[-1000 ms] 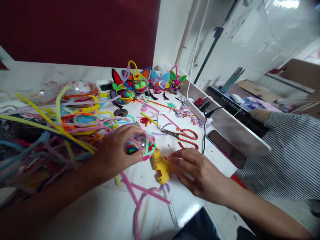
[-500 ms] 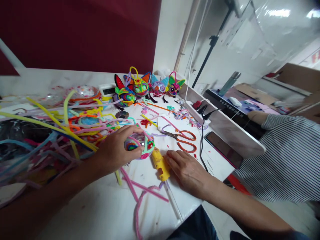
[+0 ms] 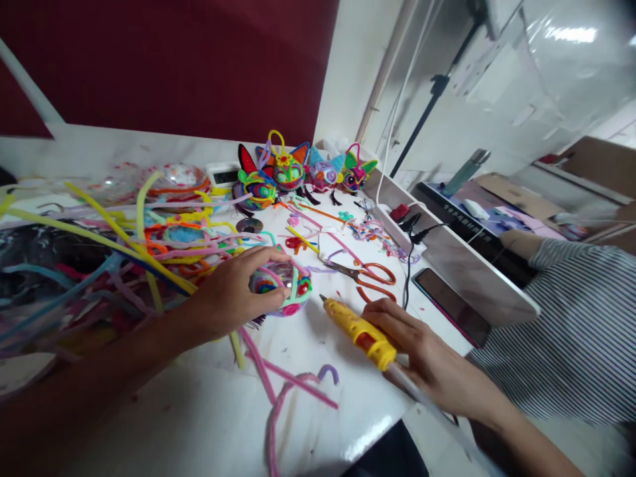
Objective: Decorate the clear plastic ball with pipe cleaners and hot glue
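Note:
My left hand (image 3: 243, 285) is closed around a ball decorated with coloured pipe cleaners (image 3: 297, 289), which rests on the white table. A pink coil and a red dot show on its near side. My right hand (image 3: 412, 341) grips a yellow hot glue gun (image 3: 358, 331), lifted off the table with its dark nozzle pointing toward the ball, a short gap between them. A clear glue stick (image 3: 442, 417) trails from the gun's back end. Orange-handled scissors (image 3: 370, 273) lie just beyond the right hand. Pink pipe cleaners (image 3: 298, 381) lie in front of the left hand.
A tangled heap of pipe cleaners (image 3: 149, 252) covers the table's left side. Several decorated balls with pointed ears (image 3: 288, 172) stand along the back. At the right lie a phone (image 3: 451, 306) and a power strip with cables (image 3: 397, 222). A person in a striped shirt (image 3: 571, 324) is beyond the divider.
My right hand has picked the glue gun up from the table and moved right with it, its nozzle now toward the ball. The left hand still holds the ball.

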Motion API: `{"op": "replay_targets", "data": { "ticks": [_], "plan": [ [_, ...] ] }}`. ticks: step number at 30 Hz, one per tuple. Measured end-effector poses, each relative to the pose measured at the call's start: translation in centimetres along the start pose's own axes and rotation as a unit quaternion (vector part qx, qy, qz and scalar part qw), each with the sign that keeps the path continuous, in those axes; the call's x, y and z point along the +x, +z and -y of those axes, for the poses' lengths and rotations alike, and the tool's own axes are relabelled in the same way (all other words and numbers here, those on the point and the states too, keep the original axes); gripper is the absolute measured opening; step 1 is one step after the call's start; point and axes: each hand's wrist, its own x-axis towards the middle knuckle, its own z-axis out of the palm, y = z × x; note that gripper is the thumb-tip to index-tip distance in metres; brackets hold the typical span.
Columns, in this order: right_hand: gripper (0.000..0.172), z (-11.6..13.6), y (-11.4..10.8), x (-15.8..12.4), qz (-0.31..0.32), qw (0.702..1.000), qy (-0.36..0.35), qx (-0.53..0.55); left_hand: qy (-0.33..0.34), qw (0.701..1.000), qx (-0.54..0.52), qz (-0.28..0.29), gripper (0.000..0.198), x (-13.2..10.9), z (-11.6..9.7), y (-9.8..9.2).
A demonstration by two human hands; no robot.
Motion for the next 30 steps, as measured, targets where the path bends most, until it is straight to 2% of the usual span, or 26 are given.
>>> {"op": "replay_targets", "data": {
  "ticks": [3, 6, 9, 15, 21, 27, 30],
  "plan": [
    [0.033, 0.4, -0.4, -0.7, 0.021, 0.998, 0.012, 0.052, -0.012, 1.0, -0.003, 0.007, 0.053, 0.1, 0.2, -0.1],
    [0.038, 0.6, 0.3, -0.7, 0.011, 0.996, 0.01, 0.084, 0.003, 1.0, 0.002, 0.006, 0.052, 0.0, 0.4, -0.1],
    [0.044, 0.6, 1.1, -0.3, -0.025, 0.998, 0.001, 0.063, 0.019, 1.0, 0.008, 0.005, 0.046, -0.2, 0.5, -0.1],
    [0.046, 0.6, 1.7, 0.4, -0.054, 0.998, -0.037, 0.0, 0.046, 0.999, 0.01, -0.002, 0.044, -0.4, 0.7, -0.1],
    [0.032, 1.3, 1.5, 0.9, -0.069, 0.996, -0.055, -0.016, 0.055, 0.998, 0.005, -0.012, 0.044, -0.4, 0.7, -0.1],
    [0.025, 1.4, 1.6, 1.1, -0.062, 0.997, -0.036, 0.001, 0.025, 1.0, 0.002, -0.005, 0.054, -0.2, 0.4, -0.2],
    [0.027, 1.4, 1.6, 1.1, -0.058, 0.998, -0.032, 0.0, 0.023, 1.0, 0.001, -0.003, 0.056, -0.1, 0.3, -0.1]
  ]
}}
